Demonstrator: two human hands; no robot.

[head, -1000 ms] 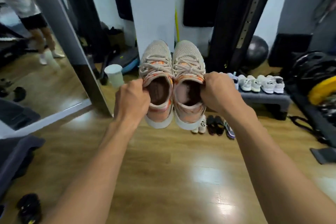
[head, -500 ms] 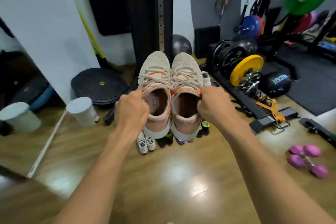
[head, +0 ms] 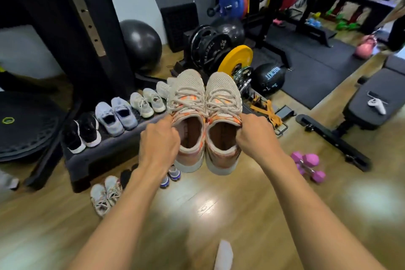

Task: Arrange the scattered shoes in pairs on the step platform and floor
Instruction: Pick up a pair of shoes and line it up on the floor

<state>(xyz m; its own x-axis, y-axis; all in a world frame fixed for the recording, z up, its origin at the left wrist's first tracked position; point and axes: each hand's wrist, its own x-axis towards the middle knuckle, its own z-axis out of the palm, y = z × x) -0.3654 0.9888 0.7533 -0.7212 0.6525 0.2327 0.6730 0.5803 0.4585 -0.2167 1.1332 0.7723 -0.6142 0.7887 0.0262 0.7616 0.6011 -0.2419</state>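
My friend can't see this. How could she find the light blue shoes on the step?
Find the dark grey step platform at the foot of the black rack post. In the shoe row on top, the pale blue mesh sneakers sit second from the left, between black sneakers with white soles and off-white lace-up sneakers. They are the only blue pair there.

"ROCKIT" on black medicine ball [head: 268,79]

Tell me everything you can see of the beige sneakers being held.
The beige sneakers are a matched pair: knit mesh uppers, cream laces, orange patches at the collars, pale soles. They hang side by side in the air, toes pointing away. The left hand pinches one collar, the right hand the other.
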